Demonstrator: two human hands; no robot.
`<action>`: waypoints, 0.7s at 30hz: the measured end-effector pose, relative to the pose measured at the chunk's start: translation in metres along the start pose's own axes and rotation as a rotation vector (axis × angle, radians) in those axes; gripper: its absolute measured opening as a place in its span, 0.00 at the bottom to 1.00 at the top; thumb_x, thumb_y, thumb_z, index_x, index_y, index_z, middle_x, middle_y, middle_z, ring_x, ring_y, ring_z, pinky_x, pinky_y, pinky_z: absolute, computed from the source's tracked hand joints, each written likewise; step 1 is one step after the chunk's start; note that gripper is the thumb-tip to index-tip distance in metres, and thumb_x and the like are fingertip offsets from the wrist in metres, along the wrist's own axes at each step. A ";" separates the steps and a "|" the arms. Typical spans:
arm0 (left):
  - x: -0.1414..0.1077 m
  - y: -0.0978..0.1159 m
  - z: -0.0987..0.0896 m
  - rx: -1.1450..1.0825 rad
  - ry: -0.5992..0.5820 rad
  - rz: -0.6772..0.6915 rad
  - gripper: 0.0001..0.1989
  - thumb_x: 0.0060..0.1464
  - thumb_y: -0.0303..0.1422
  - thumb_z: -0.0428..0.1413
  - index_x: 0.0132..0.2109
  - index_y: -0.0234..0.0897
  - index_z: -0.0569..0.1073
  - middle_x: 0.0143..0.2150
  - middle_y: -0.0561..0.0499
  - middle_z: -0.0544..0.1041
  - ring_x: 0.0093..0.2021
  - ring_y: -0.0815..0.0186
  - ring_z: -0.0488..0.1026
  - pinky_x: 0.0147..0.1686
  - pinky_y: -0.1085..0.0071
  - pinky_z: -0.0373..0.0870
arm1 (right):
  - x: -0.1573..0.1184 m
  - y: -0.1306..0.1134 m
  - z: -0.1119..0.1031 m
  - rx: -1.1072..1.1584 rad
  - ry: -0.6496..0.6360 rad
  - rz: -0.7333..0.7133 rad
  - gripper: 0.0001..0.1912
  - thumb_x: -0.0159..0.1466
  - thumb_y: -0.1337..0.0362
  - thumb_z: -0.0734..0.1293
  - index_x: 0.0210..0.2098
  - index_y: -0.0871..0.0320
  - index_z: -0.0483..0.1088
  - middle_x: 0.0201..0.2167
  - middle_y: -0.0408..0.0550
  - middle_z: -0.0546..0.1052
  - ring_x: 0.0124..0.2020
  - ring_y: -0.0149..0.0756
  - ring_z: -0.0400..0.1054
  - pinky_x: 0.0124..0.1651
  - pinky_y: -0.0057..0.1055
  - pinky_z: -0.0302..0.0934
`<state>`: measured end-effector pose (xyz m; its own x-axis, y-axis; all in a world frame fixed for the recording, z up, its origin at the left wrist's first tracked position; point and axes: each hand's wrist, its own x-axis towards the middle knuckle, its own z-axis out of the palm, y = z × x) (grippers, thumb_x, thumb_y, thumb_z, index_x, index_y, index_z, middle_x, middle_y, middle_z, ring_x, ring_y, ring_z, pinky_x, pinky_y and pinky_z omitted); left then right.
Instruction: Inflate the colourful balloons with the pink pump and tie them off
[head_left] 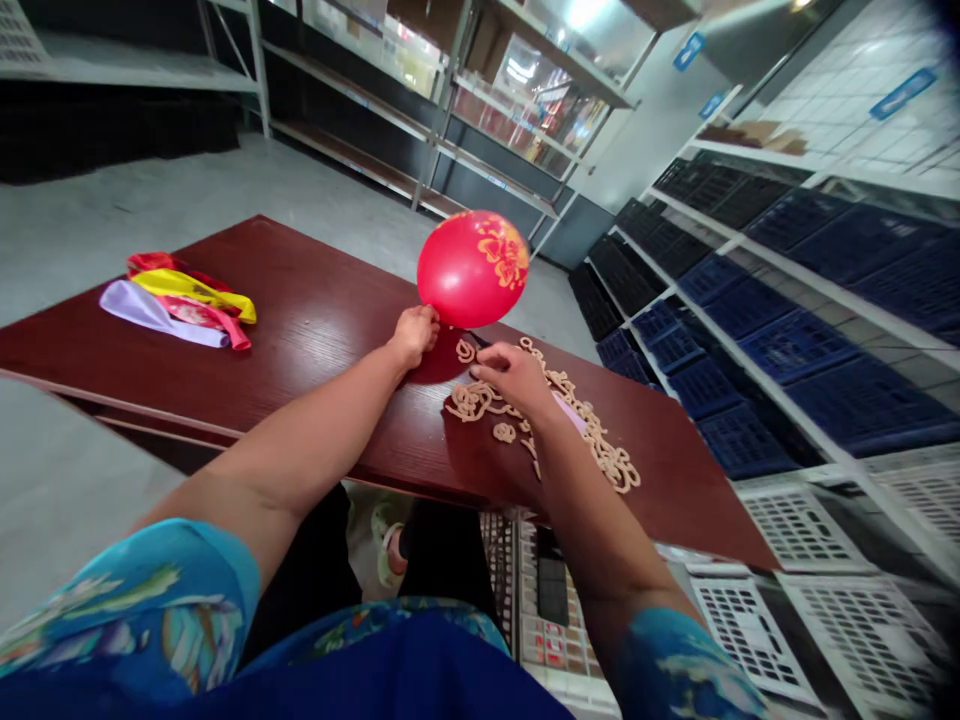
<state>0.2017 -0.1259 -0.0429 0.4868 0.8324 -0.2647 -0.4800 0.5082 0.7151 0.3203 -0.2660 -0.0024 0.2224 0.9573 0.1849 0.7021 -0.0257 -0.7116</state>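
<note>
A round, inflated red balloon [472, 268] with a yellow printed pattern stands above the brown table. At its lower left, my left hand [417, 335] is closed with the fingertips pinching its neck. My right hand [516, 376] is to the right, below the balloon, with thumb and forefinger around a small dark thing too unclear to name. Curly beige strands [474, 402] lie under and around my right hand and forearm. A pale purple piece [571, 412] shows among them, partly hidden by my forearm.
Flat balloons in purple, yellow and red [180, 300] lie at the left of the table [300, 290]. White and dark crates [750, 630] stand at the right and below the table. Metal shelves [352, 90] rise behind, beyond the grey floor.
</note>
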 end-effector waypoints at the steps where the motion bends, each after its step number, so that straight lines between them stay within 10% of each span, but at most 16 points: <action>1: 0.001 0.002 0.000 -0.032 -0.028 -0.012 0.12 0.53 0.30 0.47 0.23 0.35 0.58 0.13 0.60 0.50 0.11 0.78 0.44 0.12 0.80 0.37 | -0.010 0.002 -0.006 -0.106 -0.024 -0.076 0.06 0.52 0.64 0.66 0.32 0.56 0.70 0.31 0.44 0.72 0.34 0.33 0.65 0.42 0.35 0.59; 9: 0.003 0.009 -0.003 -0.201 -0.180 -0.078 0.13 0.57 0.33 0.43 0.25 0.35 0.57 0.14 0.60 0.48 0.11 0.79 0.44 0.11 0.81 0.37 | -0.047 0.019 -0.008 -0.342 -0.229 -0.302 0.06 0.57 0.67 0.62 0.30 0.56 0.72 0.39 0.50 0.69 0.43 0.35 0.62 0.47 0.36 0.57; 17: -0.001 0.011 -0.006 -0.249 -0.260 -0.126 0.10 0.55 0.31 0.46 0.26 0.34 0.59 0.16 0.59 0.52 0.12 0.79 0.46 0.11 0.82 0.40 | -0.019 -0.013 -0.047 0.391 0.098 0.089 0.12 0.56 0.55 0.64 0.34 0.56 0.67 0.28 0.44 0.74 0.20 0.27 0.63 0.19 0.24 0.56; 21: -0.002 0.012 -0.005 -0.239 -0.290 -0.102 0.10 0.54 0.31 0.48 0.26 0.34 0.60 0.17 0.58 0.56 0.12 0.80 0.48 0.11 0.83 0.39 | 0.000 -0.023 -0.031 0.584 0.222 0.031 0.11 0.54 0.56 0.66 0.31 0.56 0.65 0.35 0.46 0.75 0.29 0.30 0.69 0.28 0.28 0.64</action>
<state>0.1915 -0.1205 -0.0369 0.7109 0.6950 -0.1081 -0.5582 0.6510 0.5144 0.3253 -0.2742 0.0356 0.4163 0.8741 0.2505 0.2215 0.1697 -0.9603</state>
